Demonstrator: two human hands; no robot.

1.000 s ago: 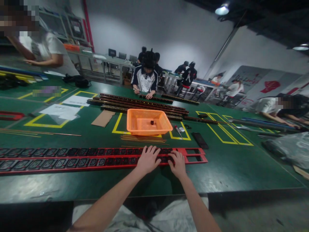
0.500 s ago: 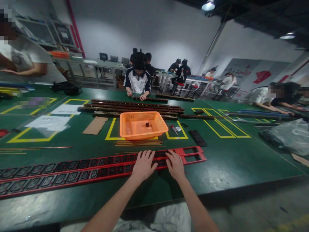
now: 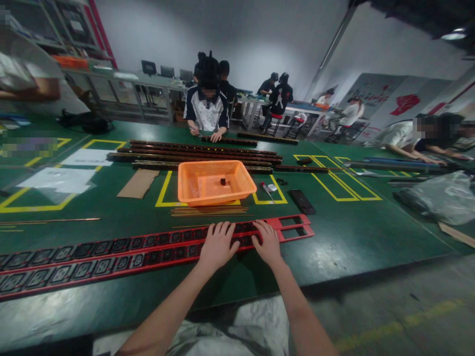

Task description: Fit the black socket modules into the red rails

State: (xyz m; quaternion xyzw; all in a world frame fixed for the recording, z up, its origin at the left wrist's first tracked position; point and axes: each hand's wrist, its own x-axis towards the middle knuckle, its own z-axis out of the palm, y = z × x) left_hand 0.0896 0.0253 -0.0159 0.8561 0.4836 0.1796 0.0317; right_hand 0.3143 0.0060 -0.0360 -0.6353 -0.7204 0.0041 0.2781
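Red frame (image 3: 156,247) lies under both hands (image 3: 218,244) (image 3: 267,242), loosely curved, any grip unclear; wall banner (image 3: 389,91) lettering is blurred.

Green table (image 3: 352,242): yellow outlines (image 3: 347,200) on my feed
Near: red racks (image 3: 160,247)
Farther: orange basket (image 3: 217,200)
Far: dark rails (image 3: 200,154)

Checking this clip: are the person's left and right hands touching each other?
Apart. The head view shows a gap between the thumbs of the left hand and right hand, with black inserts visible between them.
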